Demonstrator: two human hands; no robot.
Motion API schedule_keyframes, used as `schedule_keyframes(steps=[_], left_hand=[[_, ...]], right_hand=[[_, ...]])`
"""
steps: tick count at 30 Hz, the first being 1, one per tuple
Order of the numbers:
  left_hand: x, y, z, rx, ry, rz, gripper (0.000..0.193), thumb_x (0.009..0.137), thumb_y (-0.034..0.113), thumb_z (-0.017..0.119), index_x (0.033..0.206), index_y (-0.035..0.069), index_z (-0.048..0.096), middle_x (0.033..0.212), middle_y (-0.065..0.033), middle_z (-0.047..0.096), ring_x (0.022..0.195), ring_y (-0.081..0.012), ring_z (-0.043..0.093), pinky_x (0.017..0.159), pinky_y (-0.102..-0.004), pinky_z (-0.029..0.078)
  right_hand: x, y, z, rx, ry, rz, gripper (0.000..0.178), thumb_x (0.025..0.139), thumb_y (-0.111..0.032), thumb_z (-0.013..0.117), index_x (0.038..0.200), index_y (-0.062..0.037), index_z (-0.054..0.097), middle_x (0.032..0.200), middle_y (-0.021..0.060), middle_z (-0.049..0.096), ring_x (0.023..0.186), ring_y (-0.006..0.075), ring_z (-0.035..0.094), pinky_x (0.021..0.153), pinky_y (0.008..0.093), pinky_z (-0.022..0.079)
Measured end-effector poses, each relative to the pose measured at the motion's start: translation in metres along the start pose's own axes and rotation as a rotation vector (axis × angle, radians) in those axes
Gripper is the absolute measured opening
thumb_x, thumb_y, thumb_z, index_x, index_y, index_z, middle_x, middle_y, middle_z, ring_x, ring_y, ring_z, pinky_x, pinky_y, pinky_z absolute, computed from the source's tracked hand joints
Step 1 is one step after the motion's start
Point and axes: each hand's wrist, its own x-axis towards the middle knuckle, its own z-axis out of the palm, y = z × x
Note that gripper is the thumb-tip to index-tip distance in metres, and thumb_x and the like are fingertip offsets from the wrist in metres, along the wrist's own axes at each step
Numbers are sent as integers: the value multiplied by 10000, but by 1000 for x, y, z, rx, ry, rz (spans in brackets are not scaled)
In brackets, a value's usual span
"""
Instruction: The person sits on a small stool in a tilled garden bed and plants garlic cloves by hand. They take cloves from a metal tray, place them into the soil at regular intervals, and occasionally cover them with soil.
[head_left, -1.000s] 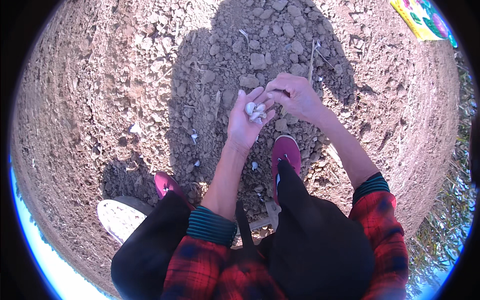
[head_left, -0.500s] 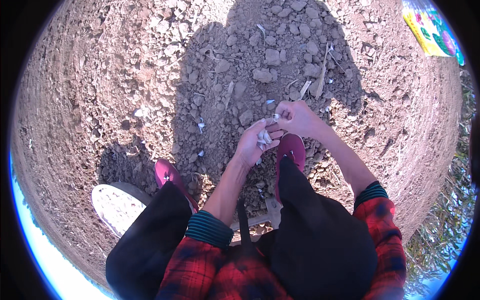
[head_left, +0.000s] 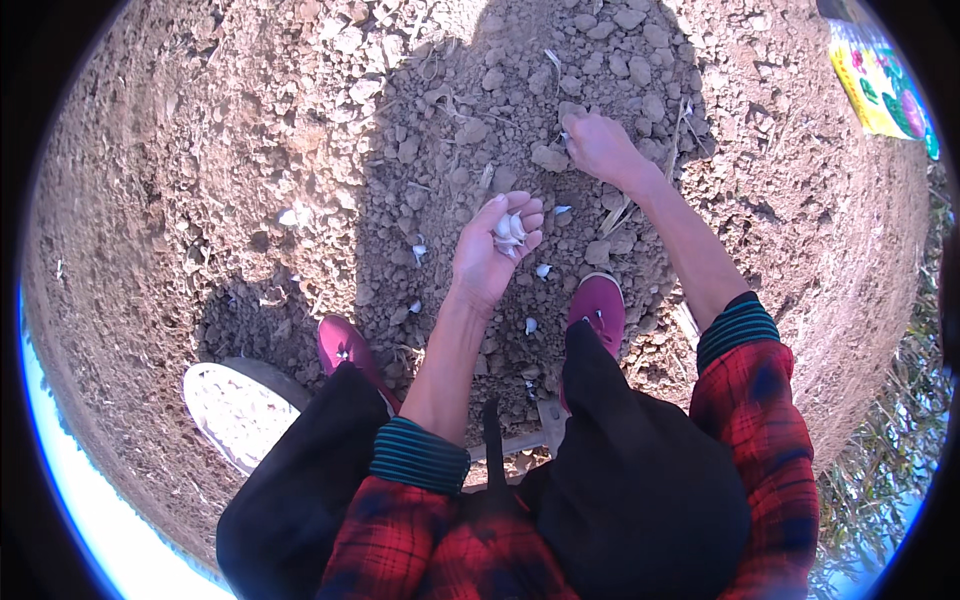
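Note:
My left hand [head_left: 478, 258] is cupped palm up over the soil, fingers curled around several white garlic cloves [head_left: 510, 230]. Farther forward and to the right, my right hand [head_left: 605, 150] reaches down to the clods with its fingers pinched together. A small pale tip, apparently a garlic clove [head_left: 565, 136], shows at those fingertips; the rest is hidden by the hand. Single cloves sit apart in the loose soil, among them one clove [head_left: 562, 209] between my hands, another clove [head_left: 543, 270] by my right shoe, and one clove [head_left: 418, 251] left of my left hand.
A round container [head_left: 268, 376] with whitish contents stands beside my left leg. My maroon shoes [head_left: 598, 305] are planted on cloddy soil. A grey metal piece [head_left: 551, 424] lies between my legs. A colourful printed bag [head_left: 880, 85] is at the far right; green plants [head_left: 880, 470] border the right.
My right hand has moved forward from beside my left palm down to the soil, with the small clove in its pinch. My left hand has shifted slightly forward and left, its fingers curling more.

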Motion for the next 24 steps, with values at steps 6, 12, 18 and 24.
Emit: schedule_keyframes(steps=[6,12,18,24], left_hand=[[1,2,3,-21,-3,0,305,982,220,472,1132,-22,583,1084,-160,642,912,-225,642,756,-362,558],[-1,3,2,-26,9,9,294,977,211,476,1128,-17,581,1074,-151,643,907,-224,639,762,-359,555],[7,3,1,-65,28,14,290,967,209,489,1127,-13,584,1067,-145,643,897,-226,636,755,-359,553],[11,0,4,-88,44,19,293,964,213,495,1131,-10,585,1061,-142,643,891,-235,633,756,-364,549]], right_hand=[[-1,3,8,12,78,24,135,766,-62,556,896,-70,588,855,167,638,796,368,644,674,466,522],[8,4,-14,23,83,125,172,762,-102,603,933,-86,599,908,131,585,803,337,632,695,442,525],[24,-5,-17,-157,35,114,299,743,-87,645,1033,-64,575,1073,122,508,957,308,598,739,423,532],[19,-8,-17,-262,25,4,256,762,-100,637,1005,-46,575,1040,125,536,902,300,624,738,422,532]])
